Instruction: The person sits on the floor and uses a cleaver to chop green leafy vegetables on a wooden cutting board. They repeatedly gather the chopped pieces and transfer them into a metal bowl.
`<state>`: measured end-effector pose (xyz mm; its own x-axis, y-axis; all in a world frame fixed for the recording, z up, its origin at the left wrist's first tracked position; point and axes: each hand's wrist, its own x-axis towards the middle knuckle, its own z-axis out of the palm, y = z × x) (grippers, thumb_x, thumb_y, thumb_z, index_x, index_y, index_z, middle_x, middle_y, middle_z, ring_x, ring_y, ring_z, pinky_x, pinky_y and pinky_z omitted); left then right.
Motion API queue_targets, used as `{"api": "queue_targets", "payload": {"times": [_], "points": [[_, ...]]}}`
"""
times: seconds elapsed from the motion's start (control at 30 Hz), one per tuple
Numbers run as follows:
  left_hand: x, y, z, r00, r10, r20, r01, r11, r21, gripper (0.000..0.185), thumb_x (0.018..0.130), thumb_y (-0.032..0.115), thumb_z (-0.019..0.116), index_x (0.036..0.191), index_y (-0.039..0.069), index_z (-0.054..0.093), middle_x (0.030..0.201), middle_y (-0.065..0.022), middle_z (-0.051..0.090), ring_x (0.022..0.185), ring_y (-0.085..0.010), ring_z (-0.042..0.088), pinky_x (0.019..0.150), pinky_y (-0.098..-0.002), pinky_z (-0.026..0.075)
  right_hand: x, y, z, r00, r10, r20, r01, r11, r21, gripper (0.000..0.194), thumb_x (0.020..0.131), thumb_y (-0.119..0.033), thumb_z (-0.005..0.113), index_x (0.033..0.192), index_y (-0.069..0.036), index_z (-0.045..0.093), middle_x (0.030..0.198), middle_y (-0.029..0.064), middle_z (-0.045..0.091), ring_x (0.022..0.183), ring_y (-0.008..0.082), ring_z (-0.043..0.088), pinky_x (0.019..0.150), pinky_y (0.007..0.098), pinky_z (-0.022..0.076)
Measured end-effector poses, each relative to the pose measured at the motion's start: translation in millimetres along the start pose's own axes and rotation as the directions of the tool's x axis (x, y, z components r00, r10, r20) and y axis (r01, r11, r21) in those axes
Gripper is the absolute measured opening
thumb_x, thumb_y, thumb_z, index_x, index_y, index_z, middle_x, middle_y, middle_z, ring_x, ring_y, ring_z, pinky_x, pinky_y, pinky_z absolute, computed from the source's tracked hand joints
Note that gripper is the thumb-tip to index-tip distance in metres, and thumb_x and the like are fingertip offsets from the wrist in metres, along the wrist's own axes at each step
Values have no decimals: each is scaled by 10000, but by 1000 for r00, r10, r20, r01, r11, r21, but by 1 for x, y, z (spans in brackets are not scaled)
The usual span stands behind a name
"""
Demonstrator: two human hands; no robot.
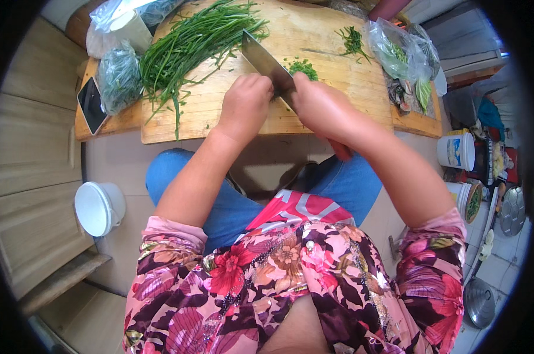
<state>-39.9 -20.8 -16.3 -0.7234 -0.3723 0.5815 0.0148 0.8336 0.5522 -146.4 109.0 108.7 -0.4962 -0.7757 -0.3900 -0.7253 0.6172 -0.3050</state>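
Observation:
My right hand (315, 101) grips a cleaver (262, 55), its broad metal blade slanting up and left over a wooden cutting board (231, 119). Curled against the near side of the blade is my left hand (247, 99); whatever lies under its fingers is hidden. A small heap of finely chopped greens (304, 69) sits just beyond my right hand, on the far side of the blade. To the left, a large loose bundle of long green chives (200, 44) spreads over the board. A smaller tuft of greens (353, 42) lies at the board's right side.
Left of the board are a plastic bag of greens (120, 79) and a phone (92, 105). At right lie clear plastic bags with vegetables (397, 51). A lidded white bucket (96, 209) stands on the floor at left, another bucket (457, 150) at right. Part of another person's arm (386, 8) shows at the top.

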Motion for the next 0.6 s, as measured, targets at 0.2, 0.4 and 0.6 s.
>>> {"api": "queue_targets", "payload": {"times": [0.2, 0.4, 0.6], "points": [[-2, 5, -4, 1000, 23, 0, -23, 999, 40, 77, 823, 62, 703, 880, 74, 653, 867, -108, 641, 847, -346, 622, 768, -445, 529, 13, 8, 19, 988, 142, -60, -107, 913, 393, 248, 1023, -167, 476, 1162, 33, 519, 839, 240, 698, 623, 358, 696, 638, 487, 564], [-7, 7, -15, 997, -82, -11, 81, 993, -83, 153, 867, 108, 740, 1002, 54, 694, 978, -120, 685, 981, -326, 669, 866, -408, 539, -13, 16, 17, 991, 106, -78, -70, 925, 374, 279, 1039, -216, 469, 1184, 14, 533, 819, 230, 698, 587, 335, 683, 627, 484, 559], [-3, 1, -11, 997, -60, 37, 62, 997, -41, 113, 843, 64, 725, 935, 52, 661, 933, -124, 663, 916, -351, 642, 808, -438, 524, -17, 3, 1, 999, 14, -42, -12, 998, 65, 251, 1048, -236, 502, 1160, -12, 503, 720, 217, 645, 537, 334, 637, 583, 487, 532]]}}
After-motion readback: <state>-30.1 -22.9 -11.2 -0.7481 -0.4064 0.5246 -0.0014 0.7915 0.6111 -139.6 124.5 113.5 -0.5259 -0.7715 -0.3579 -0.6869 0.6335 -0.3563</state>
